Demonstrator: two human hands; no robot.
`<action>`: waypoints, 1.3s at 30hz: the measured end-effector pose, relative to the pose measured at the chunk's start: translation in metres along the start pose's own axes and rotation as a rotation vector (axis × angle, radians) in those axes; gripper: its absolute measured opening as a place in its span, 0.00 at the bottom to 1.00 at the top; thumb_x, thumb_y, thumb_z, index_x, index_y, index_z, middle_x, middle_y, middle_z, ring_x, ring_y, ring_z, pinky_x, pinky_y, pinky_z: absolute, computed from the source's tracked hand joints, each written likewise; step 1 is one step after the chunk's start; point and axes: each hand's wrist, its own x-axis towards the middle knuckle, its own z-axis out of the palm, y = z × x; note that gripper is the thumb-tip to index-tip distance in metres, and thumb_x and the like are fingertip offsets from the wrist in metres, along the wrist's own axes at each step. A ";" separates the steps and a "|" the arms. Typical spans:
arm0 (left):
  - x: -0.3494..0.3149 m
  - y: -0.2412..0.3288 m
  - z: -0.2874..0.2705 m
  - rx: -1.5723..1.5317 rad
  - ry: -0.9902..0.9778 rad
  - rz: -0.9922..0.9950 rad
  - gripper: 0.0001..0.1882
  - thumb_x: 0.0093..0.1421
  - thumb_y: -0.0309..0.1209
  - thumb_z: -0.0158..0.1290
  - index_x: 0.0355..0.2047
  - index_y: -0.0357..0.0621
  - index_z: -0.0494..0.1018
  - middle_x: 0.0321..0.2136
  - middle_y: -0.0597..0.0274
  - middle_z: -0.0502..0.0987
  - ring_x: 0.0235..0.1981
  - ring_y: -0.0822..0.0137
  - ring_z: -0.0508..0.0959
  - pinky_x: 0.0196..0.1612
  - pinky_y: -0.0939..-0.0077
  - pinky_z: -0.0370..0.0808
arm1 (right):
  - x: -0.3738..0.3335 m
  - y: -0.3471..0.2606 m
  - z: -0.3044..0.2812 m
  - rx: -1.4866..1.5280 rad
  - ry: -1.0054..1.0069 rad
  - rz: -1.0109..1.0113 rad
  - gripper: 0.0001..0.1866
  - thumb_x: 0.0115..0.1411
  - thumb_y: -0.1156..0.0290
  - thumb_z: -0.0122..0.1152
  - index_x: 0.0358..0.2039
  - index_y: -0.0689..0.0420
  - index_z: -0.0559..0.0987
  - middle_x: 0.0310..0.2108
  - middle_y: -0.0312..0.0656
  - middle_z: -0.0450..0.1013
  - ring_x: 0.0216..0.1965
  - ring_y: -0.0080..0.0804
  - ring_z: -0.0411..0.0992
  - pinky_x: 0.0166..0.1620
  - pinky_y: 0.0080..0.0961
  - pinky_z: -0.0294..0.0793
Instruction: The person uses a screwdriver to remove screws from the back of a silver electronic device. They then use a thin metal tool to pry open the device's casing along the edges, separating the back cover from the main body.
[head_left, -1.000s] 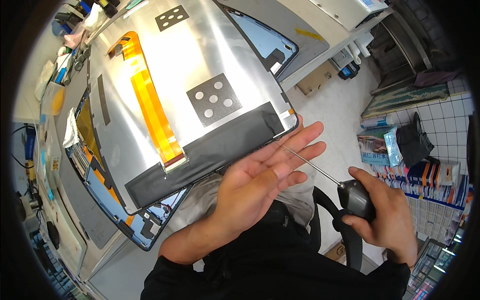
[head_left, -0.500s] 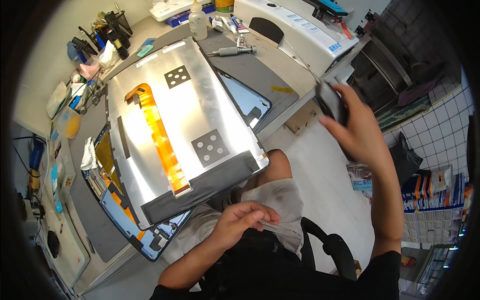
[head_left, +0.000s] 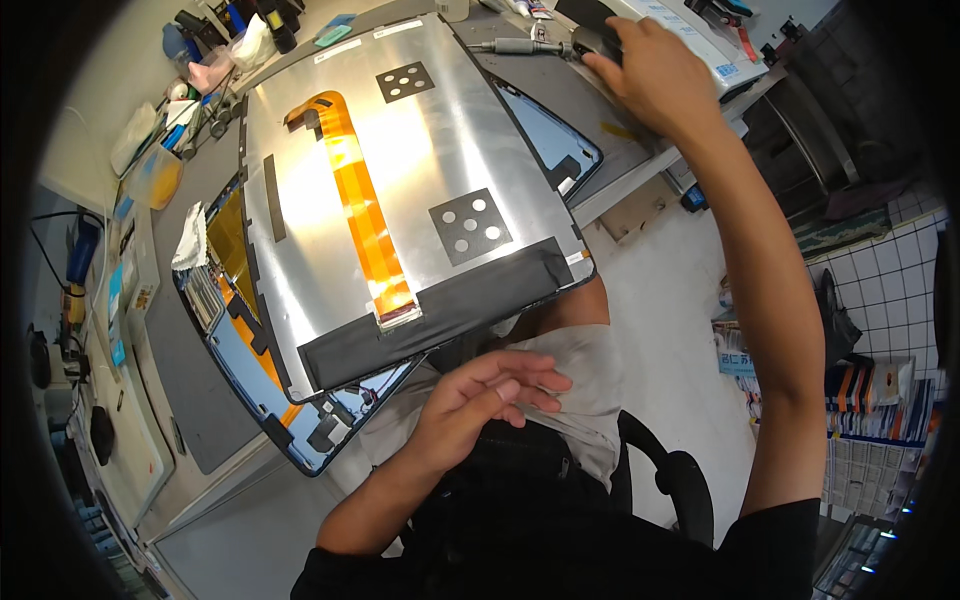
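My right hand (head_left: 655, 75) reaches to the far right of the bench, its fingers closed round a dark rounded handheld object (head_left: 597, 42); its kind is mostly hidden by the hand. My left hand (head_left: 485, 395) hovers over my lap, palm turned inward, with loosely stretched fingers and nothing in them. In front of me lies a silver metal-backed panel (head_left: 462, 130), with an orange ribbon cable (head_left: 355, 190) and a black strip along its near edge. Beneath it, turned at an angle, rests a blue-edged device housing (head_left: 545, 135), mostly covered.
A grey mat (head_left: 190, 400) lies under the device. Near my right hand are a metal pen-shaped tool (head_left: 515, 47) and a white machine (head_left: 720, 55). Pouches and tools crowd the left, including a clear cup (head_left: 160, 178). A chair armrest (head_left: 682, 490) stands at right.
My right hand has swung forward and left with the dark object, from beside the bench to over its far right. The left hand's fingers have spread slightly. The whole view has shifted.
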 end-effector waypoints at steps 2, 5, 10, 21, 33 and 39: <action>-0.001 0.010 0.005 0.003 0.024 0.037 0.23 0.67 0.32 0.42 0.60 0.32 0.63 0.52 0.41 0.73 0.47 0.59 0.79 0.43 0.78 0.76 | -0.009 0.001 -0.017 0.106 0.191 -0.051 0.16 0.58 0.58 0.63 0.44 0.52 0.79 0.30 0.39 0.75 0.36 0.42 0.76 0.40 0.33 0.76; -0.002 0.017 0.008 0.019 0.059 0.090 0.29 0.65 0.33 0.45 0.64 0.32 0.56 0.56 0.40 0.69 0.49 0.58 0.78 0.42 0.78 0.76 | -0.038 -0.010 -0.069 0.386 0.295 -0.101 0.12 0.52 0.67 0.69 0.37 0.52 0.81 0.27 0.37 0.74 0.29 0.37 0.74 0.32 0.27 0.73; -0.011 0.020 0.010 -0.026 0.043 0.155 0.31 0.65 0.31 0.44 0.67 0.40 0.53 0.62 0.46 0.65 0.50 0.62 0.76 0.44 0.81 0.72 | -0.123 -0.058 -0.122 0.655 0.199 -0.203 0.17 0.42 0.76 0.77 0.34 0.54 0.80 0.23 0.37 0.69 0.23 0.30 0.66 0.25 0.23 0.66; -0.011 0.025 0.015 -0.045 0.195 0.098 0.36 0.62 0.36 0.51 0.66 0.32 0.52 0.60 0.37 0.63 0.49 0.57 0.76 0.41 0.76 0.78 | -0.139 -0.086 -0.102 0.599 0.235 -0.158 0.20 0.40 0.72 0.70 0.39 0.54 0.84 0.20 0.30 0.65 0.18 0.23 0.61 0.18 0.17 0.57; -0.009 0.023 0.013 -0.006 0.178 0.101 0.31 0.64 0.35 0.48 0.64 0.34 0.56 0.60 0.39 0.65 0.49 0.60 0.76 0.41 0.78 0.76 | -0.143 -0.082 -0.100 0.578 0.230 -0.218 0.25 0.29 0.69 0.56 0.34 0.55 0.85 0.17 0.29 0.63 0.17 0.22 0.59 0.17 0.15 0.55; -0.007 0.024 0.012 -0.030 0.221 0.100 0.32 0.62 0.35 0.49 0.63 0.31 0.57 0.59 0.35 0.65 0.48 0.57 0.77 0.39 0.77 0.77 | -0.142 -0.084 -0.097 0.555 0.245 -0.206 0.21 0.30 0.69 0.57 0.30 0.56 0.83 0.19 0.30 0.66 0.18 0.24 0.62 0.17 0.16 0.56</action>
